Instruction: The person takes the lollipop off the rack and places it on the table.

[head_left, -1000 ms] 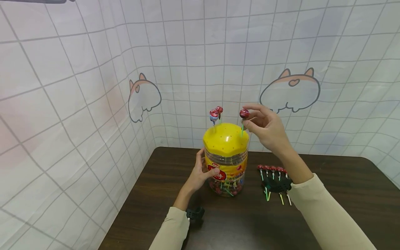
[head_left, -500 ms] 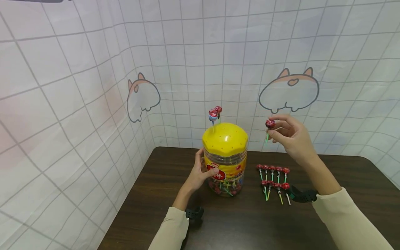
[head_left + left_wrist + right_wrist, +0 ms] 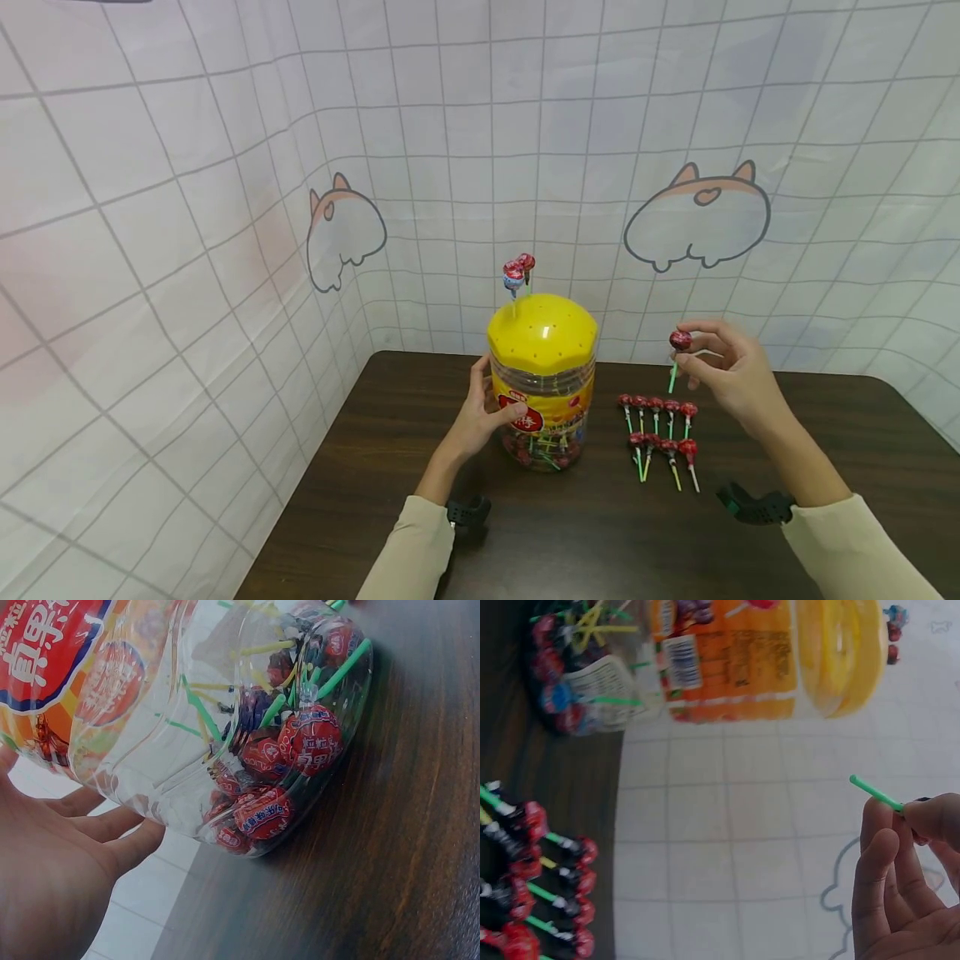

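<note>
A clear plastic candy jar [image 3: 546, 383] with a perforated yellow lid [image 3: 543, 332] stands upright on the table, lollipops visible through its lower wall. My left hand [image 3: 471, 423] grips its left side, thumb across the front label and fingers round the back; in the left wrist view, that hand [image 3: 56, 862] shows beside the jar. My right hand [image 3: 731, 375] pinches a lollipop [image 3: 680, 340] by its green stick, head up, above the table's back right. The right wrist view shows the green stick [image 3: 876, 793] poking out from the fingertips. A few lollipops [image 3: 514, 275] stand in the lid's far left holes.
Two rows of red-wrapped lollipops [image 3: 656, 406] lie on the dark wooden table [image 3: 570, 542], right of the jar and below my right hand. A white grid-patterned curtain [image 3: 450, 150] hangs behind and to the left. A black wrist strap [image 3: 757, 506] sits on my right wrist.
The right hand has lifted the lollipop away from the jar's lid and carried it right and down, above the lollipop rows. The left hand and the jar have stayed in place.
</note>
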`<action>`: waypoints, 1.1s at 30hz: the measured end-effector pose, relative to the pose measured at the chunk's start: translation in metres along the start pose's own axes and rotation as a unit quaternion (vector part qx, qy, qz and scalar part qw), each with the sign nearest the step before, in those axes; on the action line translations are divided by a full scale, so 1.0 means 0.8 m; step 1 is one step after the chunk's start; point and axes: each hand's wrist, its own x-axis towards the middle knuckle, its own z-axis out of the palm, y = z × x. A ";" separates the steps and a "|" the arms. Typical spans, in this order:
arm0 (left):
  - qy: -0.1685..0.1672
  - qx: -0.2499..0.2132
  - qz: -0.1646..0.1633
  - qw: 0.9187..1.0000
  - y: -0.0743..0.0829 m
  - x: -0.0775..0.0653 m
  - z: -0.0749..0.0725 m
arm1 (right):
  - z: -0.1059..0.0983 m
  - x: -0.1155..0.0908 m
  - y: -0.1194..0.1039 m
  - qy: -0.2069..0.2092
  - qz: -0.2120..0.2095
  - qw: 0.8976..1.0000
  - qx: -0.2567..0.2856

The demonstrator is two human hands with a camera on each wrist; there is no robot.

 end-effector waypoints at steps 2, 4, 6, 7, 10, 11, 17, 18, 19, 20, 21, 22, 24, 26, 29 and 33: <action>-0.001 0.000 0.001 1.000 0.000 0.000 0.000 | -0.003 -0.007 0.010 0.001 0.006 1.000 -0.020; -0.002 0.000 0.003 1.000 0.000 0.000 0.000 | -0.005 -0.015 0.021 0.003 0.018 0.999 -0.039; -0.003 0.001 0.005 1.000 0.000 0.000 -0.001 | -0.008 -0.022 0.031 0.002 0.025 0.998 -0.052; -0.002 0.001 0.005 1.000 -0.001 0.001 -0.001 | -0.009 -0.025 0.036 -0.001 0.027 0.998 -0.055; -0.002 0.001 0.004 1.000 -0.004 0.002 -0.001 | -0.013 -0.034 0.051 -0.005 0.043 0.997 -0.060; -0.002 0.001 0.004 1.000 -0.006 0.002 -0.002 | -0.015 -0.037 0.055 -0.005 0.049 0.997 -0.059; -0.002 0.000 0.004 1.000 -0.007 0.003 -0.001 | -0.023 -0.051 0.082 -0.010 0.064 0.995 -0.072; -0.002 0.000 0.004 1.000 -0.007 0.003 -0.001 | -0.024 -0.053 0.086 -0.010 0.065 0.995 -0.076; -0.001 0.000 0.004 1.000 -0.007 0.002 -0.001 | -0.025 -0.055 0.089 -0.011 0.066 0.995 -0.080; -0.002 0.000 0.004 1.000 -0.006 0.002 -0.001 | -0.026 -0.056 0.093 -0.011 0.068 0.994 -0.080; -0.002 0.000 0.005 1.000 -0.006 0.002 -0.001 | -0.027 -0.058 0.096 -0.011 0.071 0.994 -0.081; -0.003 0.000 0.005 1.000 -0.006 0.002 -0.001 | -0.028 -0.059 0.099 -0.012 0.075 0.994 -0.082; -0.003 0.001 0.006 1.000 -0.006 0.002 -0.001 | -0.030 -0.062 0.106 -0.014 0.083 0.993 -0.086; -0.003 0.002 0.007 1.000 -0.006 0.002 -0.001 | -0.033 -0.064 0.113 -0.016 0.092 0.992 -0.089; -0.002 0.002 0.007 1.000 -0.006 0.002 -0.001 | -0.036 -0.067 0.123 -0.022 0.103 0.989 -0.099; -0.003 -0.001 0.007 1.000 -0.006 0.001 -0.001 | -0.039 -0.071 0.131 -0.039 0.121 0.986 -0.108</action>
